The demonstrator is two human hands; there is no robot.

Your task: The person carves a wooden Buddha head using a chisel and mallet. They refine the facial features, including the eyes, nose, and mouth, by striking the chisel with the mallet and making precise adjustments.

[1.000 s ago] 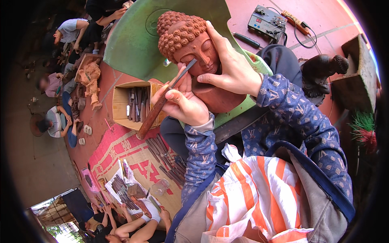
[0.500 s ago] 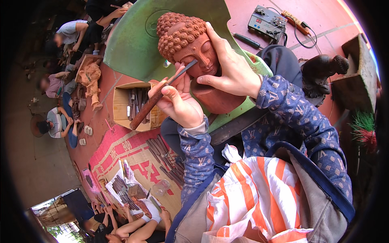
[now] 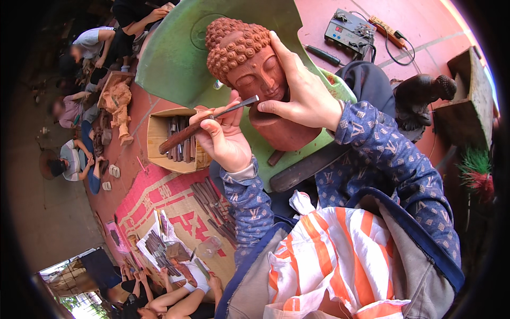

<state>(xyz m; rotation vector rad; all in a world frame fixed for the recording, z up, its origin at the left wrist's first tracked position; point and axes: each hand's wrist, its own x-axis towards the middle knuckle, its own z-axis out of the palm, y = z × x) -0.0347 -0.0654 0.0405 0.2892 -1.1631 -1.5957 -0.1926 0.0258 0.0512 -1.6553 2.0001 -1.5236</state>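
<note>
The chisel (image 3: pixel 178 137) is pinched by the left fingers (image 3: pixel 213 128); the carved head (image 3: pixel 247 66) (best held steady) is clasped by the right fingers (image 3: pixel 281 53).

The carved head (image 3: pixel 247 69) sits before the person on what looks like a plastic chair (image 3: pixel 170 64), with the right hand (image 3: pixel 305 87) at its right and the left hand (image 3: pixel 226 141), holding a chisel (image 3: pixel 180 136), at its lower left. Left of them stands a cardboard box (image 3: pixel 156 141) with tools (image 3: pixel 188 146) in it, beyond a mat (image 3: pixel 154 196) bearing more. Rightward lie a control unit (image 3: pixel 345 34), a power strip (image 3: pixel 385 31) beside it and, nearer, a statue (image 3: pixel 419 101) left of a wooden box (image 3: pixel 467 114).
</note>
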